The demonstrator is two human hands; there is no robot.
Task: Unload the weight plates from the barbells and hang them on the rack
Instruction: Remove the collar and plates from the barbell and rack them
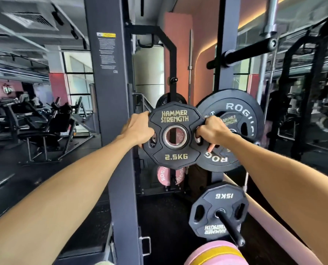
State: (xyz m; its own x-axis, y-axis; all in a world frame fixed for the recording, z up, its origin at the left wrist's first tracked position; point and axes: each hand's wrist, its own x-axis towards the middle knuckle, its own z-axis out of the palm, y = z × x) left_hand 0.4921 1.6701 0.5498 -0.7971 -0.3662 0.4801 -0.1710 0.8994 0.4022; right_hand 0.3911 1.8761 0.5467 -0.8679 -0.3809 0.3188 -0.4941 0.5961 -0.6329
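1. While both arms are reaching forward, the left hand (138, 129) and right hand (211, 131) are gripping the 2.5 kg plate (175, 157) by its side cut-outs.
2. It is hanging upright in front of the rack (109, 104), beside the stored Rogue plate (235, 109).

Gym w/ dark floor (16, 169), salmon wall (203, 44), windows (79, 77), machines (40, 127) at left.

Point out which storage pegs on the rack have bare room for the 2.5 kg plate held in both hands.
Free: the upper black peg on the right upright is bare. The low peg shows bare length in front of the 15KG plate. Crowded: the Rogue plate right behind the 2.5KG plate, gripped by left hand and right hand.
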